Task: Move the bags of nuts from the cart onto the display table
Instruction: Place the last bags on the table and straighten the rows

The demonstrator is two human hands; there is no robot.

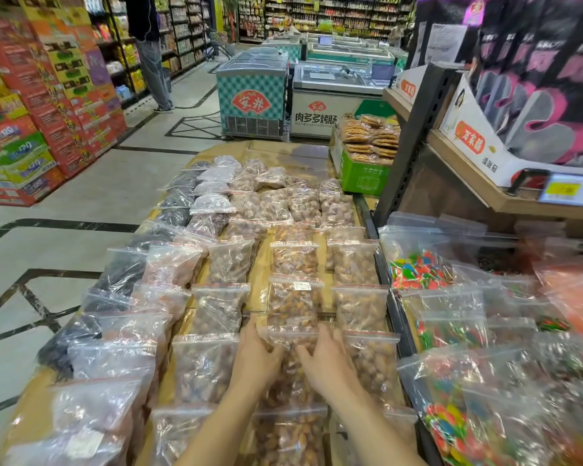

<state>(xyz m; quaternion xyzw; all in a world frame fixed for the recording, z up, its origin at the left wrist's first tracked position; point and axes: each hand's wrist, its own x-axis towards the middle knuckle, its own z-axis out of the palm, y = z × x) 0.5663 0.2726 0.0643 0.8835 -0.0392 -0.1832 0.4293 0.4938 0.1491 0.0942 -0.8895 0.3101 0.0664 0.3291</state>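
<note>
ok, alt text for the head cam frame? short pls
Both hands, left hand and right hand, rest on a clear zip bag of nuts among rows of similar bags on a display table in a shop aisle. Bags of colourful sweets lie to the right, chest freezers beyond.

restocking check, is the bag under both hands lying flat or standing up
Lying flat. The bag rests in its column, red zip strip away from the person, left hand and right hand on it.

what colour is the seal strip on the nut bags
Red, along the top edge of each clear nut bag; head view.
</note>
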